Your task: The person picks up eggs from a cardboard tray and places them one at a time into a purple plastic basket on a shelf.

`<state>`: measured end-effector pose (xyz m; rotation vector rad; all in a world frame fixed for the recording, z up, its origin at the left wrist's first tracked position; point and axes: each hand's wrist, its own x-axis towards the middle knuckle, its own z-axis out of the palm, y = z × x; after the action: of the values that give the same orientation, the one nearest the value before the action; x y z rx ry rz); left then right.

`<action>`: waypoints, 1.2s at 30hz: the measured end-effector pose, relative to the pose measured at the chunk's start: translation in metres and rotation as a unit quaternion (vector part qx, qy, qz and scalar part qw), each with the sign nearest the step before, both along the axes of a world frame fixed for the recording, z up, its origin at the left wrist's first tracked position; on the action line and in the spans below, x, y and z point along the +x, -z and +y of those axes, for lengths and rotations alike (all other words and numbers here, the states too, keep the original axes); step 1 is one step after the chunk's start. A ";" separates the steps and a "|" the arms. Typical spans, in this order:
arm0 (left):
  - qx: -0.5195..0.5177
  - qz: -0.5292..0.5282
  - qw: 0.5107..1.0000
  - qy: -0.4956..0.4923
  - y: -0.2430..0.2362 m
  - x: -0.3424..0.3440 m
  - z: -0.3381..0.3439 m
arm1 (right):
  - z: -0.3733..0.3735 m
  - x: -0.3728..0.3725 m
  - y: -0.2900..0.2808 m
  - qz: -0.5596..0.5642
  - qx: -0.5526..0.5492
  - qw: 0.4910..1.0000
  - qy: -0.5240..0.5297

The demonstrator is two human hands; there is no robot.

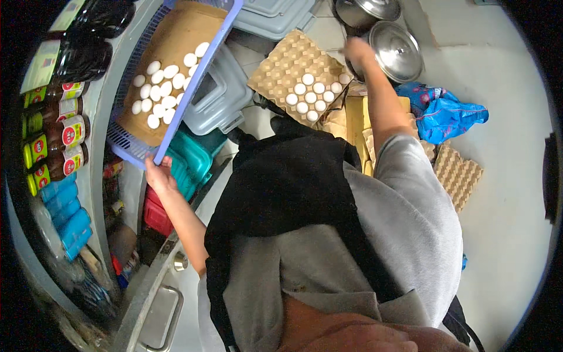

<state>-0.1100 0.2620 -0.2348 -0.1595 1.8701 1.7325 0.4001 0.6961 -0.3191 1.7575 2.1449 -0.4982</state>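
My left hand (159,176) grips the near lower corner of a blue-purple plastic basket (204,80), which is lined with brown cardboard (174,30) and holds several white eggs (166,88) lying on their sides. My right hand (359,57) reaches toward the upper right, between a cardboard egg tray (275,67) and a steel lidded pot (397,51); its fingers are blurred, and whether they hold anything is unclear. Several white eggs (308,88) sit in the lower right part of that tray.
Shelves with bottles (58,144) and blue packs (64,217) stand at the left. Grey lids (217,94), teal (193,158) and red containers (158,211) lie beside the basket. Another pot (363,12), a blue bag (446,117) and loose egg trays (457,176) are at the right.
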 end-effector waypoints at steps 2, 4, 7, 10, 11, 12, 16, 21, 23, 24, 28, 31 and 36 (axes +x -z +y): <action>-0.003 0.001 1.000 -0.021 0.001 -0.004 -0.006 | -0.043 0.015 0.019 -0.028 -0.111 0.988 0.100; -0.008 0.004 1.000 -0.019 -0.001 0.000 0.001 | -0.076 0.028 0.041 -0.021 -0.136 0.981 0.138; -0.018 0.006 0.999 -0.026 -0.006 0.001 0.000 | -0.102 0.032 0.076 0.033 -0.056 0.969 0.240; -0.021 -0.014 0.999 -0.020 0.001 -0.007 -0.004 | -0.107 0.038 0.085 0.045 -0.028 0.960 0.275; -0.023 -0.026 0.999 -0.020 0.003 -0.011 -0.008 | -0.108 0.029 0.078 0.044 -0.018 0.955 0.291; -0.025 -0.025 0.999 -0.024 0.004 -0.011 -0.011 | -0.110 0.017 0.063 0.038 -0.001 0.958 0.283; -0.029 -0.014 0.999 0.007 0.001 -0.006 0.000 | -0.104 0.029 0.074 0.034 0.009 0.956 0.292; -0.031 -0.007 0.999 0.002 -0.001 -0.006 -0.005 | -0.121 0.069 0.080 0.484 -0.141 0.707 0.496; -0.023 -0.004 1.000 -0.003 0.003 -0.008 -0.008 | -0.138 0.089 0.065 0.677 -0.173 0.522 0.489; -0.022 -0.002 1.000 -0.009 0.004 -0.008 -0.008 | -0.133 0.088 0.049 0.723 -0.169 0.470 0.477; -0.035 -0.009 0.999 -0.005 0.005 -0.007 0.002 | -0.076 0.114 0.048 0.689 -0.114 0.523 0.489; -0.035 0.000 0.999 -0.015 0.007 -0.011 -0.010 | -0.067 0.075 0.041 0.530 -0.134 0.735 0.402; -0.020 -0.007 1.000 -0.008 0.005 -0.007 0.003 | -0.111 0.075 0.094 0.227 -0.129 0.960 0.103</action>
<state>-0.1166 0.2650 -0.2393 -0.2022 1.8983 1.7022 0.4756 0.5853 -0.4132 1.8563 2.0496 -1.2845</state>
